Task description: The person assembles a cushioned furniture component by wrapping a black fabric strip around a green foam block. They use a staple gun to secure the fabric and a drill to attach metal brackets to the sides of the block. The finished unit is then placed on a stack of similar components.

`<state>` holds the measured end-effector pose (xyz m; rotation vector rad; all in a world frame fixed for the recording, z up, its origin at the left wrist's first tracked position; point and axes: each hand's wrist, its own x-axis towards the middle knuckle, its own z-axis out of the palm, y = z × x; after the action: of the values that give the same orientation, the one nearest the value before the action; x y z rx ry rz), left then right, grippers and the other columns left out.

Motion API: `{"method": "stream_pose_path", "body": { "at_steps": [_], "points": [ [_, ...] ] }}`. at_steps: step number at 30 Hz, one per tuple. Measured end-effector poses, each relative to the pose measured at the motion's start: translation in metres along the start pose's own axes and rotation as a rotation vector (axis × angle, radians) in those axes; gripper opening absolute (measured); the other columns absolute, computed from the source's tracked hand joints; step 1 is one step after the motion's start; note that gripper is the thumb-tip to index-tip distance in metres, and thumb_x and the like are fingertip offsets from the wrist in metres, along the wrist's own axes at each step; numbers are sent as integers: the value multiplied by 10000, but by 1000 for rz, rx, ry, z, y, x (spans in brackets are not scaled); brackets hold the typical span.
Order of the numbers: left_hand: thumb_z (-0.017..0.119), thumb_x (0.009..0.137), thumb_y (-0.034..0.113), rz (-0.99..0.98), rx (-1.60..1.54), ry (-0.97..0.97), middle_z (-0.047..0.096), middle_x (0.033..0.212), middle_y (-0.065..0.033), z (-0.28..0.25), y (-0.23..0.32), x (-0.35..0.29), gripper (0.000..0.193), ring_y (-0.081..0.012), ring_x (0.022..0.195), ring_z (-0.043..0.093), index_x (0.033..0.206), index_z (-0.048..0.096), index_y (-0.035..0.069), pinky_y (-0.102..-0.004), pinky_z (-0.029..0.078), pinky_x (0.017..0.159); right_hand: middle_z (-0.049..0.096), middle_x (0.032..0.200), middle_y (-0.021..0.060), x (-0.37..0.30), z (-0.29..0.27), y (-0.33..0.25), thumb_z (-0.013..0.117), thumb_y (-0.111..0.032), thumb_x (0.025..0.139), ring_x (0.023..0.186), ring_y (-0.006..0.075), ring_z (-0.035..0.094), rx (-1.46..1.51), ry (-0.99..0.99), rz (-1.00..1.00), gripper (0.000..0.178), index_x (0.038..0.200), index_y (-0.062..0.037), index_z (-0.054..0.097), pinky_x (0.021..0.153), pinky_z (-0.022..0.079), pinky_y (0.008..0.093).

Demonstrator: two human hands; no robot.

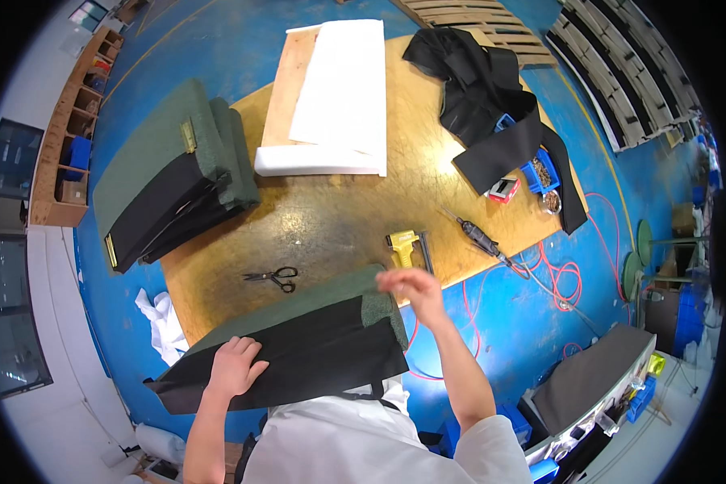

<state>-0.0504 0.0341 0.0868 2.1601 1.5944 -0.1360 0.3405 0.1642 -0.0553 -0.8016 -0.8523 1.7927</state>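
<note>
A long upholstered piece (298,347), green fabric on its upper side and black fabric on the side facing me, lies along the near table edge against my body. My left hand (235,367) rests on the black fabric with its fingers spread. Above the green right-hand corner, my right hand (411,289) is raised, its slightly blurred fingers stretched leftward and nothing visible in them. Just beyond that hand lies a yellow staple gun (403,247). Black-handled scissors (276,277) lie on the table past the piece.
Two stacked green-and-black cushions (165,173) overhang the table's left side. A wooden board with white padding (343,89) is at the back. Black fabric (500,157), a blue bin of fasteners (542,171) and a power driver (477,236) lie right. Red hoses (557,282) cross the floor.
</note>
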Motion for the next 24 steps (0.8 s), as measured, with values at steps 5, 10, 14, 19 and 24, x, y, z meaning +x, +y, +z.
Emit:
{"method": "stream_pose_path", "body": {
  "at_steps": [5, 10, 14, 19, 24],
  "points": [
    [720, 834, 407, 80, -14, -26, 665, 1101, -122, -7, -9, 18, 483, -339, 929, 604, 1112, 679, 13, -428, 517, 826, 664, 1197, 209, 41, -143, 178, 750, -256, 879, 1093, 376, 658, -1204, 563, 284, 463, 1213, 20, 586, 961, 544, 460],
    [707, 832, 473, 58, -48, -57, 670, 1117, -113, -5, -19, 14, 555, -323, 940, 614, 1139, 690, 12, -418, 529, 811, 567, 1224, 220, 70, -122, 225, 794, -413, 831, 1156, 389, 588, -1657, 509, 625, 800, 1351, 25, 372, 985, 522, 468],
    [693, 863, 471, 65, -22, -113, 676, 1130, -97, -12, -18, 21, 524, -308, 957, 619, 1153, 702, 35, -409, 534, 819, 660, 1073, 213, 63, -147, 188, 805, -249, 812, 962, 320, 673, -1216, 549, 619, 676, 1321, 21, 452, 857, 548, 448],
    [670, 893, 523, -2, 77, 20, 658, 1184, -84, 13, 5, 13, 576, -295, 964, 617, 1244, 667, 67, -410, 526, 842, 616, 750, 47, -30, -53, 30, 719, -114, 841, 637, 134, 596, -598, 462, 409, 452, 1233, 36, 550, 567, 497, 328],
    [642, 936, 503, 111, -43, 71, 694, 1050, -125, 10, 71, 79, 546, -284, 845, 683, 1242, 676, 52, -377, 557, 723, 628, 645, 77, -155, 105, -105, 684, -78, 835, 603, 116, 580, -970, 683, 171, 134, 893, 42, 670, 540, 479, 352]
  ]
}}
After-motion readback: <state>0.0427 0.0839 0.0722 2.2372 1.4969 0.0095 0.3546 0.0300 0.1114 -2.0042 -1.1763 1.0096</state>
